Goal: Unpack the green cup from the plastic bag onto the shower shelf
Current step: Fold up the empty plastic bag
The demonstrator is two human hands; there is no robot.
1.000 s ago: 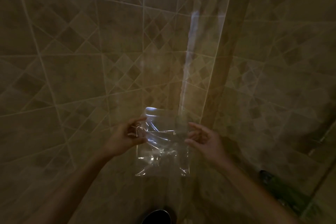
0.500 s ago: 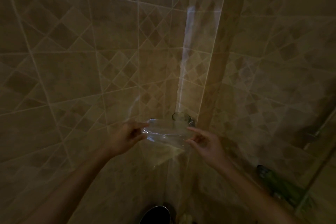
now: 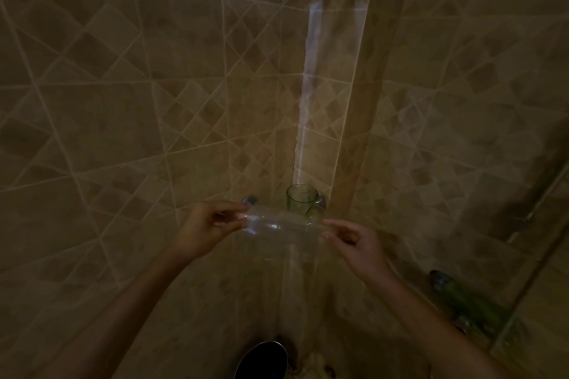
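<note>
Tiles are covering both walls of the shower corner (image 3: 308, 132) you are facing, tan squares mixed with smaller diamond-set pieces, pale grout lines running between them, and a bright streak of reflected light is running down the seam where the two walls are meeting. The whole room is sitting in dim, yellowish light.

Your green cup (image 3: 301, 200) is standing upright in that corner, mouth up, on the shower shelf (image 3: 320, 203) (the shelf itself is mostly hidden behind the bag, with only its two rounded metal ends showing at either side). The cup is outside the bag and neither hand is touching it.

You are holding the plastic bag (image 3: 284, 229) stretched level just in front of and below the cup. Your left hand (image 3: 209, 226) is pinching the bag's left edge between thumb and fingers, and your right hand (image 3: 354, 240) is pinching the right edge the same way, so both hands are closed on the clear film. The bag is looking empty and flattened.

Down at the bottom, a dark rounded object (image 3: 261, 358) is sitting near the floor of the stall, and a greenish bottle (image 3: 462, 301) is lying low along the right wall; the dimness is blurring both.
</note>
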